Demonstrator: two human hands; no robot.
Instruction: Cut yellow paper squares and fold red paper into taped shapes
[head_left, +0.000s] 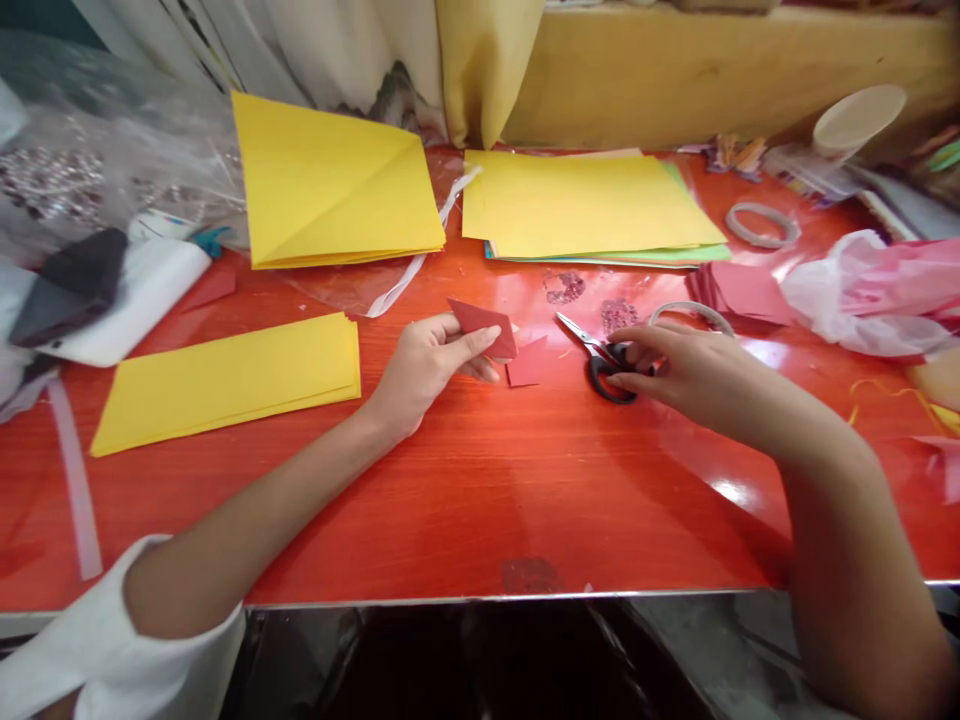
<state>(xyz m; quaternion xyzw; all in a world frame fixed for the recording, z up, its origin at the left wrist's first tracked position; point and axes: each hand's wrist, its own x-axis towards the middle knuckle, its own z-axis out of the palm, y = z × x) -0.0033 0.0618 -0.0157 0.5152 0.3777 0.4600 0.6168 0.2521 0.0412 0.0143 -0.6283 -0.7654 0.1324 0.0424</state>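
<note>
My left hand (427, 365) pinches a small piece of dark red paper (484, 325) between thumb and fingers, above the table. Just to its right, another red paper piece (529, 364) lies on the tabletop. My right hand (679, 370) has its thumb and fingers closed at the black handles of a pair of scissors (598, 350). The blades point up and left, toward the red paper, and look slightly apart. Part of the handles is hidden behind my fingers.
On the red table (480, 510) are yellow sheets (232, 380), a folded yellow stack (337, 190) and a mixed paper stack (585, 205). Red paper pieces (742, 292), tape rolls (761, 225), a white cup (859, 120) and pink plastic (877, 290) are at right. Clear bags (112, 150) lie at left.
</note>
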